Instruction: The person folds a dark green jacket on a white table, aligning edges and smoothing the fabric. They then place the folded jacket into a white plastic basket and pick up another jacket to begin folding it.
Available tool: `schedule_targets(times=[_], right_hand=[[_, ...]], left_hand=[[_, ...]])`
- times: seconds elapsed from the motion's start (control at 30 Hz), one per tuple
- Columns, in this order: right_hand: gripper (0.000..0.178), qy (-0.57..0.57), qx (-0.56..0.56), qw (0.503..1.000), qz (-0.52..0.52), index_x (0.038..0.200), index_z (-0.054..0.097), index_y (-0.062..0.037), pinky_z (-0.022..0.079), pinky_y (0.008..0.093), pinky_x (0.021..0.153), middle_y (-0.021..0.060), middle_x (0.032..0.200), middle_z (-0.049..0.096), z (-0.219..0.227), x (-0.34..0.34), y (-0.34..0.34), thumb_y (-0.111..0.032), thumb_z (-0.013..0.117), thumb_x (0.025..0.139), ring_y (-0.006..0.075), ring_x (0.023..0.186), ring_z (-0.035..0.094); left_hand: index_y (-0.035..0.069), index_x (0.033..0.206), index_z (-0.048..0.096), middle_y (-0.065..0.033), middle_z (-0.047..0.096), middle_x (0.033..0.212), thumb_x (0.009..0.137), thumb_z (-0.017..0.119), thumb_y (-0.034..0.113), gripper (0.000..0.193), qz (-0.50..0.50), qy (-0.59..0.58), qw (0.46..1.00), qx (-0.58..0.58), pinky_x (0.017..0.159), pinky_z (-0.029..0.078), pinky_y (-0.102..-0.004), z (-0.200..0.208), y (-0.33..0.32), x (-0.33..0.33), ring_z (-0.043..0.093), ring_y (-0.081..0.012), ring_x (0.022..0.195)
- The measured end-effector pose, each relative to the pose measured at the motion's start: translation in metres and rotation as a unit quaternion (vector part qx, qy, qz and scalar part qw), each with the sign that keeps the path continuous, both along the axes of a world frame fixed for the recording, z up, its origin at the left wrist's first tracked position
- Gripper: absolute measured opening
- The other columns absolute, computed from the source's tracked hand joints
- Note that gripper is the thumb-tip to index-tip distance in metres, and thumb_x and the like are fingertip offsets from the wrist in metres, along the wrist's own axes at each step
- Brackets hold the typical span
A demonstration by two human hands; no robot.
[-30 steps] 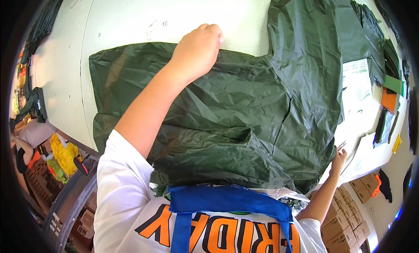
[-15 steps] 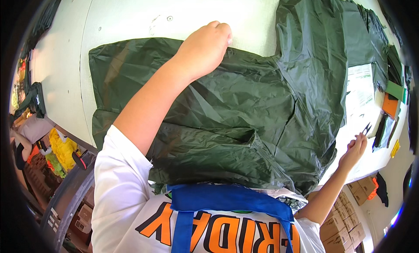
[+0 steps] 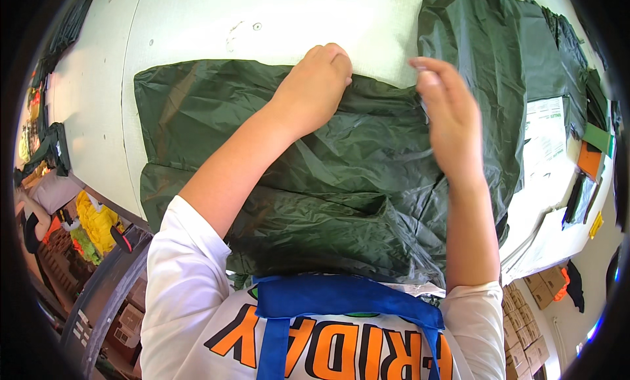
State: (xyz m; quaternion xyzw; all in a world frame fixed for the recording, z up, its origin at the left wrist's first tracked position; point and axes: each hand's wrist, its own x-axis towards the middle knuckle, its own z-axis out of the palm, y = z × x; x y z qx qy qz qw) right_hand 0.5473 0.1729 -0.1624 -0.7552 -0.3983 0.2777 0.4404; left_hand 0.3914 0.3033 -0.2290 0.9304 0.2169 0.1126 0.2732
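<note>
A dark green, shiny garment (image 3: 275,157) that looks like a raincoat lies spread and creased across the white table in front of me. My left hand (image 3: 315,85) is closed on its far edge, the fingertips pinching the fabric. My right hand (image 3: 453,114) is over the garment's inner corner, to the right of my left hand. Its thumb and forefinger point forward and the other fingers curl. A small pair of thread snips (image 3: 424,109) shows only as a dark, shiny sliver by the palm; most of it is hidden by the hand.
Printed sheets (image 3: 545,134) and more dark green fabric (image 3: 541,52) lie on the right of the white table (image 3: 197,26). An orange item (image 3: 588,158) is near its right edge. Cardboard boxes (image 3: 525,327) stand below right; a yellow cloth (image 3: 97,222) and another person's arm (image 3: 41,216) are at left.
My right hand has come from the table's right side, where it held the snips, to the garment beside my left hand. My left hand keeps its pinch on the edge, nearly unmoved.
</note>
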Motion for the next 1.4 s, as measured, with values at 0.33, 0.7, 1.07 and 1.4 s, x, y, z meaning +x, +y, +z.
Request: schedule_targets(times=[0.33, 0.7, 1.07, 1.4], right_hand=[[0.018, -0.164, -0.092, 0.977, 0.102, 0.095, 0.065, -0.0008, 0.048, 0.0389, 0.071, 0.0138, 0.087, 0.060, -0.008, -0.009, 0.008, -0.016, 0.064, 0.084, 0.0314, 0.080, 0.060], [0.022, -0.178, -0.021, 0.976, -0.125, 0.102, 0.066, -0.0033, 0.050, 0.0317, 0.075, 0.0118, 0.095, 0.064, -0.017, 0.041, -0.015, -0.018, 0.067, 0.085, 0.0201, 0.082, 0.061], [0.060, -0.521, -0.309, 0.729, -0.319, 0.131, 0.051, -0.0109, 0.035, 0.0493, 0.100, 0.0189, 0.133, 0.047, -0.055, 0.247, -0.098, -0.050, 0.059, 0.085, 0.0332, 0.126, 0.041], [0.032, 0.199, 0.049, 0.962, -0.181, 0.106, 0.061, 0.0027, 0.046, 0.0381, 0.091, 0.0122, 0.107, 0.065, -0.020, 0.263, 0.064, -0.024, 0.062, 0.089, 0.0250, 0.103, 0.060]], left_hand=[[0.001, 0.093, 0.046, -0.0133, 0.053, 0.099, 0.087, 0.056, -0.001, 0.011, 0.016, -0.004, 0.999, -0.046, 0.073, 0.048, -0.0369, 0.008, 0.006, 0.001, 0.056, -0.0313, 0.084], [0.006, 0.089, 0.053, -0.0102, 0.053, 0.098, 0.084, 0.061, 0.005, 0.010, 0.041, -0.184, 0.966, 0.178, 0.070, 0.047, -0.0344, 0.028, 0.006, -0.001, 0.055, -0.0270, 0.083], [0.005, 0.116, 0.057, -0.0085, 0.053, 0.112, 0.072, 0.072, 0.015, 0.048, -0.016, -0.052, 0.997, 0.056, 0.085, 0.045, -0.0412, 0.011, -0.057, 0.014, 0.052, -0.0295, 0.099], [0.010, 0.132, 0.047, -0.0050, 0.046, 0.135, 0.080, 0.067, 0.027, 0.059, -0.062, -0.047, 0.995, 0.063, 0.105, 0.034, -0.0413, 0.003, -0.074, 0.033, 0.043, -0.0243, 0.124]])
